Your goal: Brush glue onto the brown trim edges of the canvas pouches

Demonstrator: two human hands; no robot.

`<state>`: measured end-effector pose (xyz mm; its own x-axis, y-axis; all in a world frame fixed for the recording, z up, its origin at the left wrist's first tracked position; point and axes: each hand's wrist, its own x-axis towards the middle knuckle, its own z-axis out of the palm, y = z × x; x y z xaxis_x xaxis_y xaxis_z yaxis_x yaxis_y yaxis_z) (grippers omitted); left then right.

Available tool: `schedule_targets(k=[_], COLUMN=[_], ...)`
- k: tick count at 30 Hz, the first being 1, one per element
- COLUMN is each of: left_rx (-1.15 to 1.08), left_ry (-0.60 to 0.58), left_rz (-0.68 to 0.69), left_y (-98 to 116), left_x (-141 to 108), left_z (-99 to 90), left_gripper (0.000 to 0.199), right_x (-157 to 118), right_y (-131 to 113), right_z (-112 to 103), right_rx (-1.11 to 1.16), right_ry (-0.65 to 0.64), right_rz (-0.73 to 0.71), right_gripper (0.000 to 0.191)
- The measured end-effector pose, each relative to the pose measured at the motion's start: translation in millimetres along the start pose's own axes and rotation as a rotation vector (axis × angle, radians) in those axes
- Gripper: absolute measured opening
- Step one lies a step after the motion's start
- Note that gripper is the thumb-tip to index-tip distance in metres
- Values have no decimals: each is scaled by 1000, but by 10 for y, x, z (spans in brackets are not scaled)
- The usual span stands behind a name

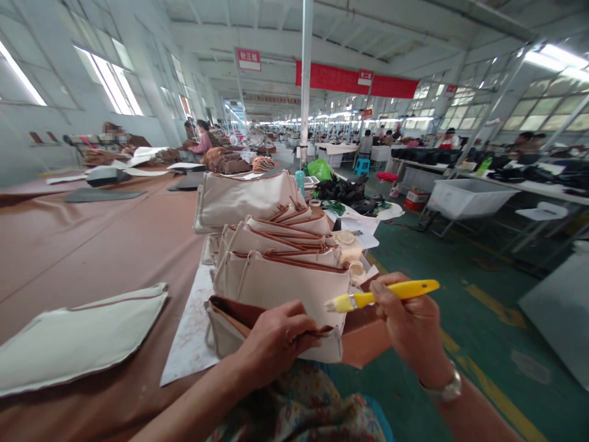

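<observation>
My left hand (280, 337) is closed on the top edge of a cream bag piece (324, 350) with a brown lining, which gapes open on its left side. In my right hand (409, 325) is a brush with a yellow handle (414, 288); its pale bristles point left, in front of the stacked pieces. Directly behind the held piece, several cream bag pieces (294, 282) with brown edging lean in a row. A brown flat piece (365, 337) lies between my hands, lower right of the held piece.
Another cream piece (83, 337) lies at the left on the brown-covered table (115, 245). White paper (184, 337) is under the row. Beyond the row are a cream container (347, 245), dark scraps (350, 190) and a green bag (319, 169). A white bin (469, 199) stands right; people sit farther back.
</observation>
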<state>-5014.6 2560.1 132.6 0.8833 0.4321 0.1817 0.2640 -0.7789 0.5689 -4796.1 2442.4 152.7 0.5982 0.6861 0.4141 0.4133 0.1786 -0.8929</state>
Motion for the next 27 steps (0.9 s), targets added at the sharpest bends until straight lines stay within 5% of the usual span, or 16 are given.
schedule_targets(k=[5, 11, 16, 22, 27], left_rx=[134, 236, 339, 392, 153], left_ry=[6, -5, -43, -70, -136], left_rz=[12, 40, 21, -64, -152], left_y=[34, 67, 119, 210, 500], left_x=[-85, -110, -153, -137, 223], left_z=[-3, -30, -96, -502, -1044], left_gripper=[30, 28, 32, 26, 31], right_x=[-162, -150, -235, -222, -267], right_y=[-166, -286, -199, -204, -238], right_z=[-98, -139, 31, -278, -434], right_rx=[59, -149, 136, 503, 670], right_ry=[-293, 27, -295, -17, 59], right_rz=[56, -73, 34, 351, 432], right_gripper=[31, 25, 27, 27, 26])
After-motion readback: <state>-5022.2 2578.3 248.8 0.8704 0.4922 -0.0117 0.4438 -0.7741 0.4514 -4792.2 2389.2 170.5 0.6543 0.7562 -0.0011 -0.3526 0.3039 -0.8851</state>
